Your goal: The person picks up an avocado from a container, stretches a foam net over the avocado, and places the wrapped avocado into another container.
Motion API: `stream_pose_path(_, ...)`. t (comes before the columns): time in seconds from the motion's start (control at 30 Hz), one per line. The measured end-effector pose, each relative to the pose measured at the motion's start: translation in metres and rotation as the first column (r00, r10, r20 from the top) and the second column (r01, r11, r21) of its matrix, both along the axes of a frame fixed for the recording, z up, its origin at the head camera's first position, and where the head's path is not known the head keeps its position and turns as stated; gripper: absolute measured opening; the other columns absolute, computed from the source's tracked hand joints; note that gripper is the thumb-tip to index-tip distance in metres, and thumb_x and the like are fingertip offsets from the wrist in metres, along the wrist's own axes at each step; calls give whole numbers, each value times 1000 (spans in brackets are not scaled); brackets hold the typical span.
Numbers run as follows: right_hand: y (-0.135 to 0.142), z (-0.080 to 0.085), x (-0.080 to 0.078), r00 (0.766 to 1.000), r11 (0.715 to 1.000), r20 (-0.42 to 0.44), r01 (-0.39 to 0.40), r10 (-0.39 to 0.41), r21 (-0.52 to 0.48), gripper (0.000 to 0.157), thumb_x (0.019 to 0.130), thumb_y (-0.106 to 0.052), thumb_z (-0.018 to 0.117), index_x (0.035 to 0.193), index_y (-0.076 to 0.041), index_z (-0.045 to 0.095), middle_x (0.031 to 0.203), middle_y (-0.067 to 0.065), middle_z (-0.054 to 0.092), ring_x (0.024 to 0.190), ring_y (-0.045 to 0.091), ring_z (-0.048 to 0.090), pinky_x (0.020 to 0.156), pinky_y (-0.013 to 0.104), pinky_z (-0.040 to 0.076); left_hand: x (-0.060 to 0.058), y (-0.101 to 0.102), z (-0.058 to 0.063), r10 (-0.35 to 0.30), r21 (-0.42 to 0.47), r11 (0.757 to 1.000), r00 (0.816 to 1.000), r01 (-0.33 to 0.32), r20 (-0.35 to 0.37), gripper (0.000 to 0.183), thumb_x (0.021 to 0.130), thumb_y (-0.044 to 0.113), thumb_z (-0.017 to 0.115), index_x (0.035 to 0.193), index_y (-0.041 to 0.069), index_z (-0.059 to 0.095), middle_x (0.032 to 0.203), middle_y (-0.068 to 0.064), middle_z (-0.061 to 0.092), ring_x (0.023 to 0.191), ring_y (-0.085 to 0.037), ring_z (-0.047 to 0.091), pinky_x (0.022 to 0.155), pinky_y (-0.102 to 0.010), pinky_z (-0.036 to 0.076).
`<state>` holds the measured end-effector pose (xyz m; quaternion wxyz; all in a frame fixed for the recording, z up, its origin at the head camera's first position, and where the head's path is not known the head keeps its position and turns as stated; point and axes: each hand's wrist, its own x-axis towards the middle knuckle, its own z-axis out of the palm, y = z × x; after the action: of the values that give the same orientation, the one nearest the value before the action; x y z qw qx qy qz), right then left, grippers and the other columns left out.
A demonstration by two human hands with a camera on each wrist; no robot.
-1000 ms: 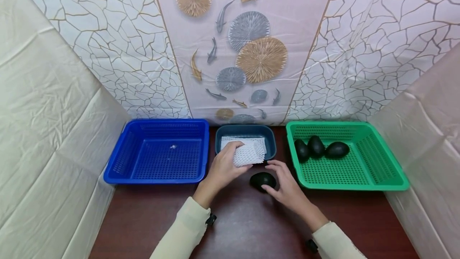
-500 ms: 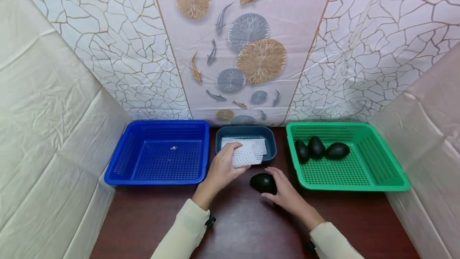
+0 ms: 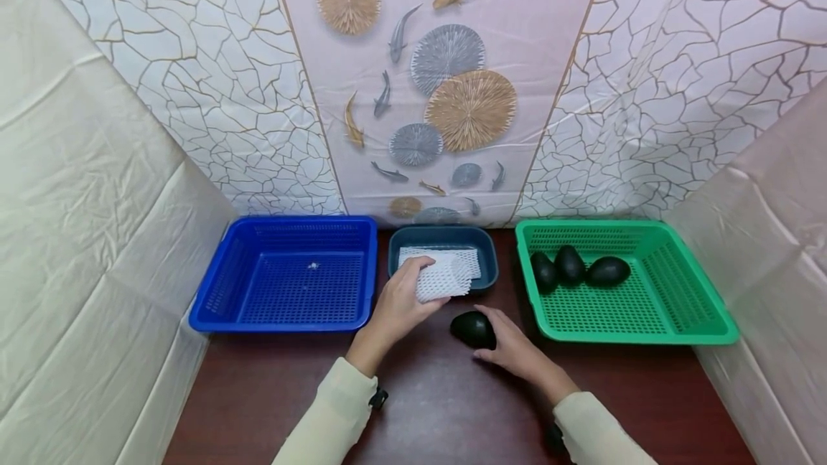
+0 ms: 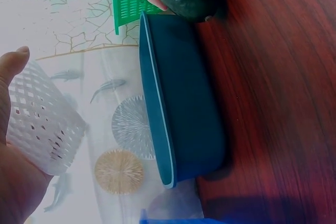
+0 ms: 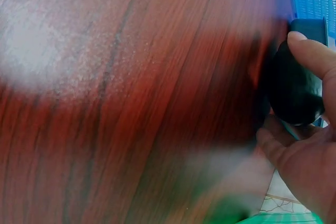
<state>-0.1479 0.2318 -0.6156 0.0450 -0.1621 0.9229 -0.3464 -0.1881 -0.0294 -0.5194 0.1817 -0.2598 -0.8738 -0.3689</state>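
Observation:
My left hand (image 3: 395, 309) holds a white foam net sleeve (image 3: 447, 278) just over the front of a small teal tub (image 3: 442, 234). More white netting (image 3: 413, 252) lies inside that tub. In the left wrist view the netting (image 4: 43, 116) bulges beyond the thumb. A dark avocado (image 3: 469, 329) is on the table in front of the tub, and my right hand (image 3: 519, 351) grips it from the right. Seen from the right wrist, thumb and fingers lie on opposite sides of the avocado (image 5: 293, 88).
To the left stands a blue plastic basket (image 3: 278, 326) with a small white scrap (image 3: 313, 265) on its floor. A green basket (image 3: 636, 336) at the right carries several avocados (image 3: 607, 272). Fabric walls enclose the brown table (image 3: 446, 407) at the back and sides.
My right hand has closed in on the avocado, its fingers coming down round the right end. The left hand with the foam sleeve has barely moved.

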Motion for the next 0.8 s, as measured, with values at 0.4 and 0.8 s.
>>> stream_pose_path(0.4,0,1,2,994,1000,-110,-17,17,-2,70,82,-12,88,143,-4,54,138,11,60,130,27,58,104,51,50,-1,-2,-3,0,9,1000,1000,0,-3,71,78,29,92,134,8,55,128,-9,65,114,-24,66,101,-42,55)
stream_pose_path(0.8,0,35,2,980,999,-200,-6,-1,-33,76,82,-16,89,148,-9,50,144,11,56,131,28,58,103,51,52,-2,-2,-1,11,30,999,1000,-10,-27,72,78,27,93,134,6,55,127,-11,65,112,-25,66,100,-43,56)
